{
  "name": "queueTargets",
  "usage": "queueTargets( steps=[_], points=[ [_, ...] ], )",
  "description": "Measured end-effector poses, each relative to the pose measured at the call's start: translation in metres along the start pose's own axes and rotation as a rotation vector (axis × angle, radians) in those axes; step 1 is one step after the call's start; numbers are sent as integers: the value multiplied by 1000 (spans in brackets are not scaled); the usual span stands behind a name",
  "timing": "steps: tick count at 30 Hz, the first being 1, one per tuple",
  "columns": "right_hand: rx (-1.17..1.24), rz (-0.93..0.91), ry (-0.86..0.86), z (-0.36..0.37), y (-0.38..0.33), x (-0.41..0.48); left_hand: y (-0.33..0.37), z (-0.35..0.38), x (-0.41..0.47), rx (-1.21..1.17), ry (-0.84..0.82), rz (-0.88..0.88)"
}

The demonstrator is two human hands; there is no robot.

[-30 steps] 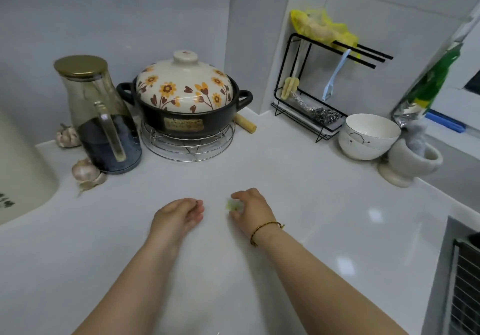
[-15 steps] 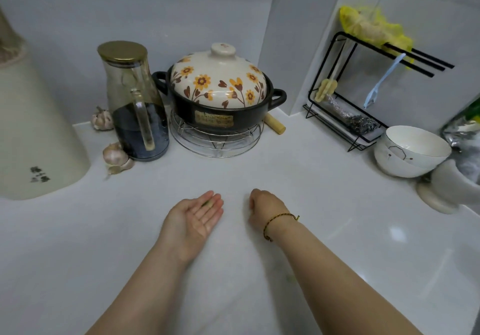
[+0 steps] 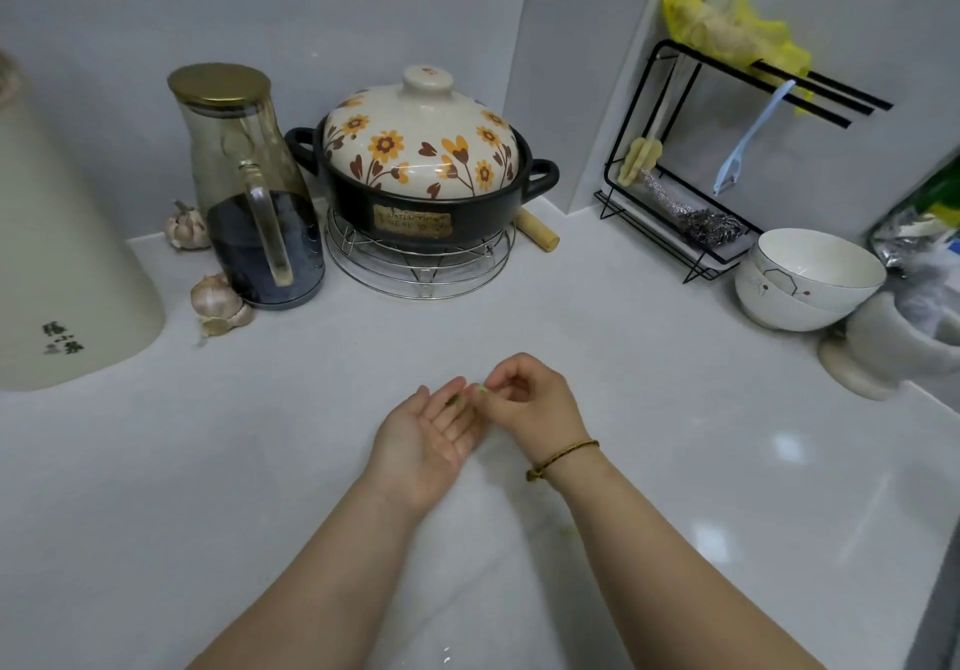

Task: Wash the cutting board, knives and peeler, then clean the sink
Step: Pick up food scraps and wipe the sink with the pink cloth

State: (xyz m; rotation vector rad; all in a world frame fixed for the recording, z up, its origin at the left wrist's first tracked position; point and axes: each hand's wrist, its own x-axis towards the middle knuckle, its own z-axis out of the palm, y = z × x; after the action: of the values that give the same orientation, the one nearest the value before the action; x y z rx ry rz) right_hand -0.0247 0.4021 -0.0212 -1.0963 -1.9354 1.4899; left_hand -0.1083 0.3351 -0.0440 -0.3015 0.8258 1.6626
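Observation:
Over the white counter (image 3: pixel 649 409) my left hand (image 3: pixel 428 428) lies palm up with straight fingers, and a small dark green scrap (image 3: pixel 453 399) rests on its fingertips. My right hand (image 3: pixel 524 399) is beside it with curled fingers, pinching a pale green scrap (image 3: pixel 482 390) right at the left fingertips. A light blue peeler (image 3: pixel 748 139) hangs on the black wire rack (image 3: pixel 639 118) at the back right. No cutting board, knife or sink basin shows.
A flowered clay pot (image 3: pixel 421 170) sits on a wire trivet at the back. Left of it stand a glass jug (image 3: pixel 249 186), garlic bulbs (image 3: pixel 215 300) and a cream appliance (image 3: pixel 57 264). Stacked white bowls (image 3: pixel 805 280) and a mortar (image 3: pixel 883 352) stand at the right.
My right hand has lifted off the counter and come to the left fingertips with a scrap pinched. My left hand turned palm up earlier and stays open. The view shifted left.

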Motion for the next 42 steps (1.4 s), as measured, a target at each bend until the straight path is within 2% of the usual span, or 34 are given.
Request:
queueTargets(
  steps=[2,4,7,11,14,17,20,24,26,29,30,34,42],
  points=[
    [-139,-79,-61,12,-4,-7,-4,2,-1,-25,-42,-18],
    [-257,-185,-25,14,-1,-11,-5,2,-4,-51,-51,-23],
    [-288,-252,39,7,6,-15,-8,5,-8,-39,-44,-28],
    [-316,-227,44,1,10,-21,-15,5,-9,-43,-38,-43],
    [-166,-107,138,-12,12,-26,-15,5,-7,-39,-22,-29],
    [-119,-30,190,-26,18,-33,-15,3,-8,-19,-3,-12],
    [-138,-70,161,-21,15,-40,-20,4,-9,1,-17,-43],
    [-276,-160,2,-6,13,-50,-28,8,-13,-1,-9,-73],
    [-275,-174,71,-10,18,-55,-29,8,-14,-8,-11,-51],
    [-336,-77,285,-32,30,-56,-25,5,-15,-24,-12,-26],
    [-386,-7,298,-40,33,-55,-24,4,-16,-20,-16,-22],
    [-599,249,146,-52,44,-47,-23,0,-20,-19,-44,-13],
    [-779,254,27,-36,37,-32,-16,-14,-23,-1,-87,12]
  ],
)
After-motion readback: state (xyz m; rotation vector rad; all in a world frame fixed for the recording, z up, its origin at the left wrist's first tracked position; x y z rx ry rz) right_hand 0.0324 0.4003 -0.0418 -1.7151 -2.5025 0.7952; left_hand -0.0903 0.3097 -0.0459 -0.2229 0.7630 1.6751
